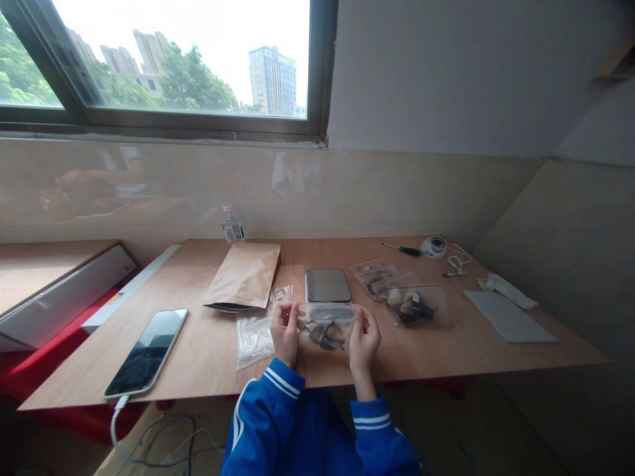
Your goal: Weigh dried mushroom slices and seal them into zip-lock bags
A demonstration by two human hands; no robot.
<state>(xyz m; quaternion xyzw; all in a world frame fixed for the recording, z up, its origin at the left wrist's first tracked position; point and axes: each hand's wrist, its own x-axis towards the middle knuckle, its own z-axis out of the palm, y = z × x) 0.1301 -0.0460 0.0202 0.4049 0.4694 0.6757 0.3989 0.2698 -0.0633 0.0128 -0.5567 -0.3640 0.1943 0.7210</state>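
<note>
Blue sleeves lead up to our left hand (pixel 284 332) and right hand (pixel 364 340), each pinched on one end of a small clear bag (pixel 326 326) of dark pieces, held at lower centre of the frame just above the table (pixel 208 350); we judge it best to keep the top edge level and pinch evenly. We count three filled bags (pixel 415 305) at right of centre, one empty bag (pixel 254 334), one kraft pouch (pixel 244 276), one scale (pixel 327 285), one phone (pixel 147 351).

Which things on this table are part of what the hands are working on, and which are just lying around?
In hand:
left hand and right hand, both holding the small clear bag with dark pieces inside
filled bags
empty bags
kraft pouch
small scale

Lying about:
phone
screwdriver
plastic bottle
white cable
</note>
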